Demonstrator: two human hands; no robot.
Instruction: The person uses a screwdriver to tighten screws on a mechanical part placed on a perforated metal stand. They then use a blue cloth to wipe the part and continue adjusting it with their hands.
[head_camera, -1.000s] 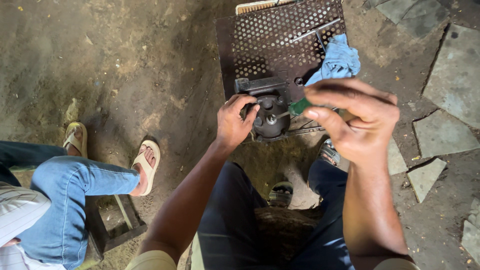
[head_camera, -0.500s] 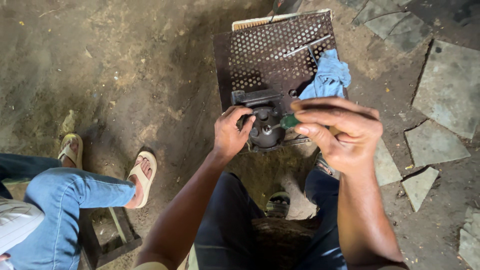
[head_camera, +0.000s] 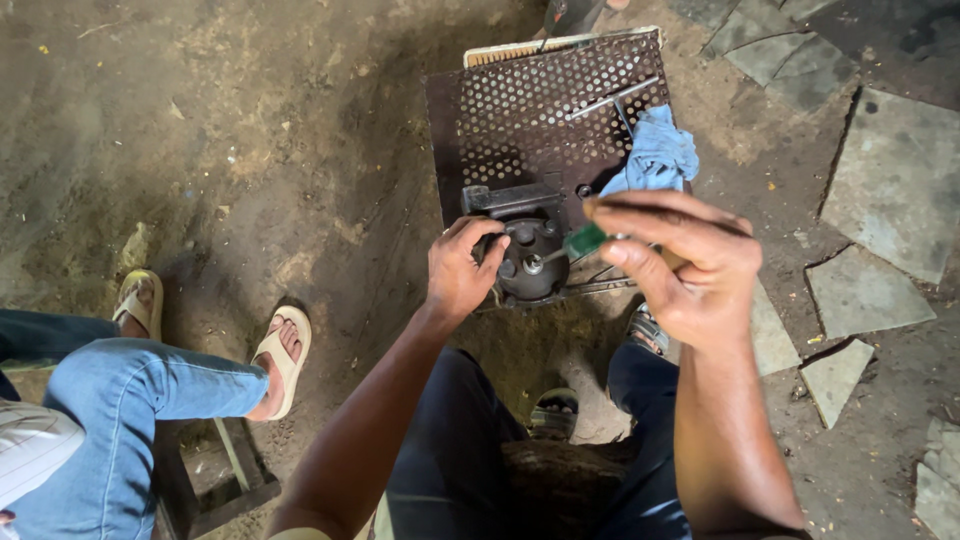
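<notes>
Hands at a round dark metal machine part (head_camera: 530, 262) on a perforated brown metal stand (head_camera: 540, 110) — left hand (head_camera: 462, 272) clamped on it should hold firm while right hand (head_camera: 690, 265), pinching a green-handled screwdriver (head_camera: 580, 242), keeps the tip square on the centre.

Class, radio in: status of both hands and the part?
Left hand gripping round black metal part. Right hand holding green-handled tool at its centre. Blue rag beside, clear.

Cloth (head_camera: 655, 158): blue, crumpled, on the perforated plate (head_camera: 520, 110).
Rod (head_camera: 612, 99): metal, lying on the plate, near the cloth.
Stones (head_camera: 895, 180): flat, on the ground at the right.
Other person: jeans (head_camera: 120, 420), beige sandals (head_camera: 283, 355), on the left.
</notes>
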